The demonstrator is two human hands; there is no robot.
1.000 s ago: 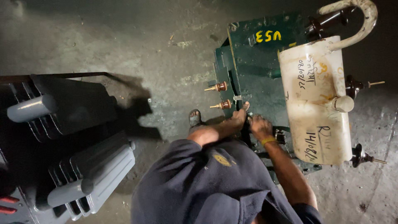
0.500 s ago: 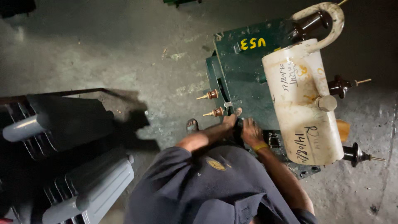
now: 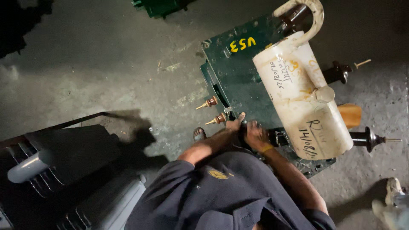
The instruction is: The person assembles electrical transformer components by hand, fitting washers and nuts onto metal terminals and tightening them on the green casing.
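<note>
A dark green transformer (image 3: 232, 70) lies on the concrete floor, with a cream cylindrical tank (image 3: 302, 100) and a curved cream pipe across its top. Both my hands are at its near edge, under the tank. My left hand (image 3: 234, 124) rests against the edge of the cover beside two small brown bushings (image 3: 219, 119), thumb raised; its fingers are hidden. My right hand (image 3: 256, 134), with a yellow band on the wrist, is curled around a dark fitting (image 3: 243, 133) between the two hands. My dark blue shirt fills the bottom of the view.
A grey finned unit (image 3: 47, 170) stands at the lower left. My sandalled foot (image 3: 199, 134) is beside the transformer. Dark bushings (image 3: 367, 139) stick out on the right, near an orange-brown piece (image 3: 350, 115). Another person's shoe (image 3: 394, 191) is at the lower right.
The view has drifted, so the transformer sits a little further left in the picture. My hands stay at the same spot on its near edge.
</note>
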